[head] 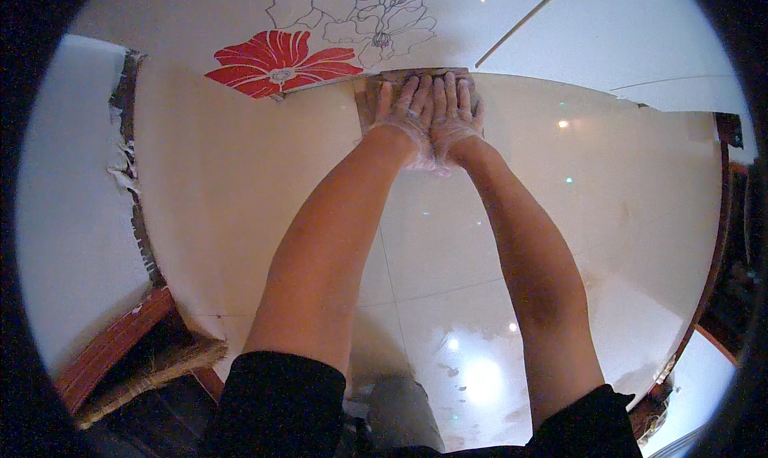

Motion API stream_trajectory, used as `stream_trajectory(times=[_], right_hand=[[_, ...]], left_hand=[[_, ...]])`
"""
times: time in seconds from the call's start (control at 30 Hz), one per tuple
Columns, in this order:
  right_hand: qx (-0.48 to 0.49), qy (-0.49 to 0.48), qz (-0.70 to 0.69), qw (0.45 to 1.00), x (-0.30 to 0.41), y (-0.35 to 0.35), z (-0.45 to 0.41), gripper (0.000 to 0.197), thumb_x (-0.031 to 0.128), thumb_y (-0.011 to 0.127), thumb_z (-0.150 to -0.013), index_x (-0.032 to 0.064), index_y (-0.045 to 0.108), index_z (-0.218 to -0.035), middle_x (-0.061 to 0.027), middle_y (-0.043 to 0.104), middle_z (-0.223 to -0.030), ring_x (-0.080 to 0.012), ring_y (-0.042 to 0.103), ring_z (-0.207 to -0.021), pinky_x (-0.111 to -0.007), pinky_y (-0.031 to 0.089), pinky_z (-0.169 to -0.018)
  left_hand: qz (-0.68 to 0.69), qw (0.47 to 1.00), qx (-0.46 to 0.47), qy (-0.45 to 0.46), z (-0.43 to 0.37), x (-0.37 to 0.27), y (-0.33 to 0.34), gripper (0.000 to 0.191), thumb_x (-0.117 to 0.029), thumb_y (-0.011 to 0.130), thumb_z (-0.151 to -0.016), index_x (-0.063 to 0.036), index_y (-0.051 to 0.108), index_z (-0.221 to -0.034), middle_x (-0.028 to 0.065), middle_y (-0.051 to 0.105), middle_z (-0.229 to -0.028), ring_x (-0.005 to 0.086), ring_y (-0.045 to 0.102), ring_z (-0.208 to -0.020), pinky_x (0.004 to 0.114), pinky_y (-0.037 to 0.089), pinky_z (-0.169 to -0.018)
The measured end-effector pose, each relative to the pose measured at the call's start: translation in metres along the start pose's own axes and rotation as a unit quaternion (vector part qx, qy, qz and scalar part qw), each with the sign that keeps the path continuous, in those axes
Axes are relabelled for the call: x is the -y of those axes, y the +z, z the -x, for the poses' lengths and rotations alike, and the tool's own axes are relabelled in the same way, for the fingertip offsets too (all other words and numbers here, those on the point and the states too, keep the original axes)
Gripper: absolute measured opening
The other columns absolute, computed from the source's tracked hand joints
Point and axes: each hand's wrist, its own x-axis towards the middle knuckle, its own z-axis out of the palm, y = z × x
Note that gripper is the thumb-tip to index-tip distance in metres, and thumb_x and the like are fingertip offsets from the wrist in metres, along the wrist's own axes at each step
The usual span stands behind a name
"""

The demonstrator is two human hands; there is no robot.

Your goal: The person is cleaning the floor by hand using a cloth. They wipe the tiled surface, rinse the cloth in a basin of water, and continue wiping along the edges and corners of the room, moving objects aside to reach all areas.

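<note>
My left hand (pixel 405 113) and my right hand (pixel 459 107) lie flat, side by side, on a brown slab (pixel 396 74) at the foot of the wall. Both wear clear, wrinkled plastic gloves. The fingers stretch out away from me, and neither hand is wrapped around anything. Most of the slab is hidden under the palms, so its material cannot be told. Behind it rises a white wall (pixel 456 26) with a large red flower (pixel 282 68) and grey outlined flowers. Below my arms spreads a glossy cream tile floor (pixel 240 176).
A straw broom (pixel 162 368) lies at the lower left beside a red-brown wooden frame (pixel 120 350). Rough, broken edging (pixel 129 140) borders the floor on the left. Dark framing (pixel 714 248) edges the right side. A thin brown strip (pixel 522 26) runs up the wall.
</note>
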Motion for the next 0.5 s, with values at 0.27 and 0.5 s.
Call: stream_trajectory(times=[0.27,0.5], right_hand=[[-0.056,-0.022,0.065,0.996,0.003,0.051,0.043,0.079,0.032,0.047,-0.097,0.0100,0.006,-0.161,-0.0125,-0.004,-0.169,-0.0370,-0.004,-0.155,-0.067,-0.001,-0.118],[0.040,-0.109,0.042,0.992,0.085,0.104,0.195,0.081,0.038,0.045,-0.098,0.0063,0.006,-0.161,-0.0185,-0.004,-0.168,-0.0410,-0.005,-0.154,-0.066,-0.002,-0.118]], left_hand=[[-0.041,0.997,-0.061,-0.020,0.029,-0.030,0.059,0.101,-0.062,0.047,-0.090,-0.0020,0.005,-0.160,0.0153,-0.006,-0.168,0.0344,-0.009,-0.155,0.064,-0.009,-0.118],[0.021,0.999,-0.026,-0.026,0.181,-0.065,0.188,0.104,-0.069,0.045,-0.088,0.0038,0.016,-0.157,0.0243,-0.004,-0.166,0.0456,-0.014,-0.151,0.070,-0.013,-0.113]])
